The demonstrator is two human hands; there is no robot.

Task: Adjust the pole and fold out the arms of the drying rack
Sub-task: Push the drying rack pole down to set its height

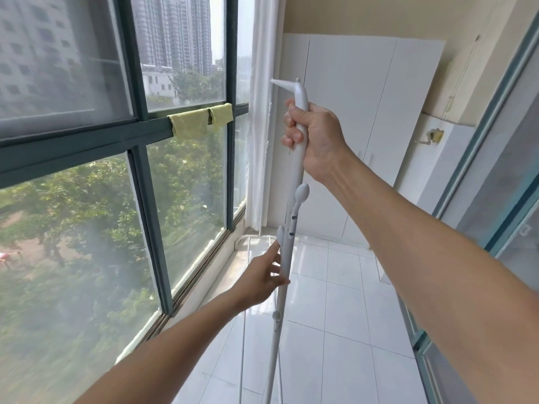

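The left hand (264, 277) reaches in low, fingers spread, fingertips touching the white pole (291, 182) just below a folded arm (280, 233). Higher up, the right hand (313, 135) is clamped around the pole near its top. One top arm (282, 83) points left. A yellow cloth (201, 121) hangs on the window frame (140, 135) beyond; a white cabinet (364, 112) stands farthest.

One pole (297, 170), two cloths (189, 123).

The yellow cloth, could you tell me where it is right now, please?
In the head view the yellow cloth hangs over the window frame crossbar, upper centre, left of the white pole that the right hand grips.
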